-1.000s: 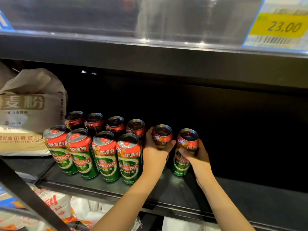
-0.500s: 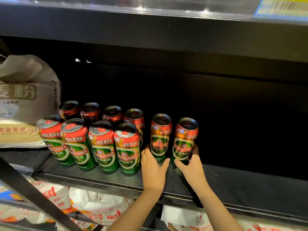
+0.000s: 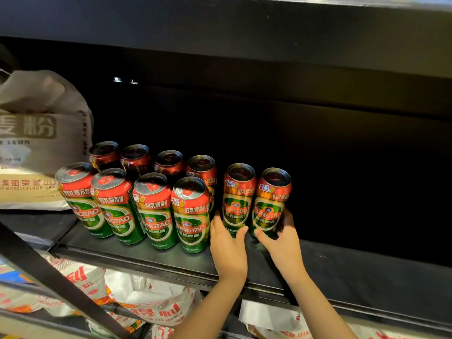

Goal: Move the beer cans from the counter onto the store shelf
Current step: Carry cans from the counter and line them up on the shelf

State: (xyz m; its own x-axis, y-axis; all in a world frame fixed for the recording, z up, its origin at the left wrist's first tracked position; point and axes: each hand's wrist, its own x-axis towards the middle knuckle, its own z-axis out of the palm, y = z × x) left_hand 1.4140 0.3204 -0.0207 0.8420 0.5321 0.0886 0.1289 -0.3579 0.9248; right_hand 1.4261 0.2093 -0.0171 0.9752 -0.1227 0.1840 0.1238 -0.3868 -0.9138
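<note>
Beer cans (image 3: 156, 206), 10 upright, stand on the dark store shelf (image 3: 367, 260). The left hand (image 3: 228, 248) and right hand (image 3: 281, 243) each cup a rear can's base, seemingly to square the back row.

You have one view only, from the camera on your head. It looks forward and slightly down into the dark shelf (image 3: 171, 263) from close in front, near enough that both forearms reach in from the bottom edge. The wide lens bows the shelf edges; the lower shelf shows along the bottom.
</note>
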